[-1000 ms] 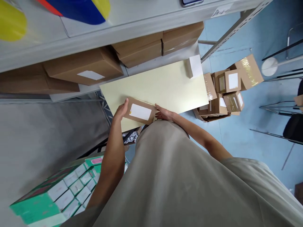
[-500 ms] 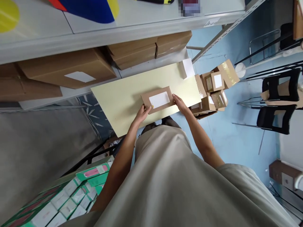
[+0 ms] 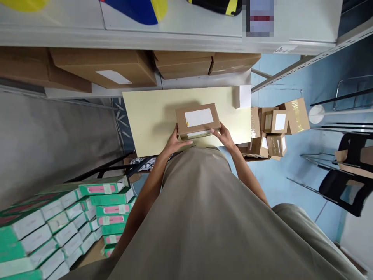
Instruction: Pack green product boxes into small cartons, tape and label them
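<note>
A small brown cardboard box (image 3: 181,118) with a white label (image 3: 199,118) on its top is held between my two hands, over the pale yellow board (image 3: 148,128). My left hand (image 3: 174,142) grips the near left corner, fingers against the side and thumb stretched along the front below. My right hand (image 3: 223,136) holds the near right corner, its thumb on the front edge and its fingers round the end. The front side of the box faces me and shows a pale strip. Whether the underside touches the board I cannot tell.
A white block-shaped box (image 3: 244,97) stands at the board's far right corner. Large cartons (image 3: 101,70) line the shelf behind. Small cartons (image 3: 271,124) are heaped to the right, near black chairs (image 3: 344,182). Green and white boxes (image 3: 61,229) are stacked at lower left.
The box has tipped so its front side now shows, and both hands have shifted their hold along its near corners. My view has turned and moved.
</note>
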The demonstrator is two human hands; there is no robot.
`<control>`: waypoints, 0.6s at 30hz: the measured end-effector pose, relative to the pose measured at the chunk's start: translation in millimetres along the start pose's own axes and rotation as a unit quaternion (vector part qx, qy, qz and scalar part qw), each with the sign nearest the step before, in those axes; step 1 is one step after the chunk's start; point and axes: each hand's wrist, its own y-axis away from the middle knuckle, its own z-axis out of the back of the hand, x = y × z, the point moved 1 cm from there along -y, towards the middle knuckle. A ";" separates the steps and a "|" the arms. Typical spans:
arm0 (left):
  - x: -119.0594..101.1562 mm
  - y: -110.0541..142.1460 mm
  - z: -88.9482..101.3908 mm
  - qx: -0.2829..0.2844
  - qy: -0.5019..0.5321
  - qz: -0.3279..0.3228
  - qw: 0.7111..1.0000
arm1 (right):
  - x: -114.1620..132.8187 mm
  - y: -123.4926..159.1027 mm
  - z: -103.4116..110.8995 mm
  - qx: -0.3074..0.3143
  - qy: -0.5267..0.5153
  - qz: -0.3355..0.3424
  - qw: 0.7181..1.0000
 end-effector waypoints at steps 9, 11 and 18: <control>-46.4 -13.7 -51.3 -0.205 -0.185 0.148 0.950 | -1.4 -33.5 35.7 -0.049 0.157 -0.012 0.986; -49.4 -15.6 -59.7 -0.184 -0.217 0.170 0.943 | -11.0 -37.4 40.9 -0.060 0.188 -0.033 0.980; -41.8 -31.4 -78.7 -0.175 -0.310 0.239 0.903 | -35.0 -45.2 52.3 -0.022 0.205 -0.009 0.978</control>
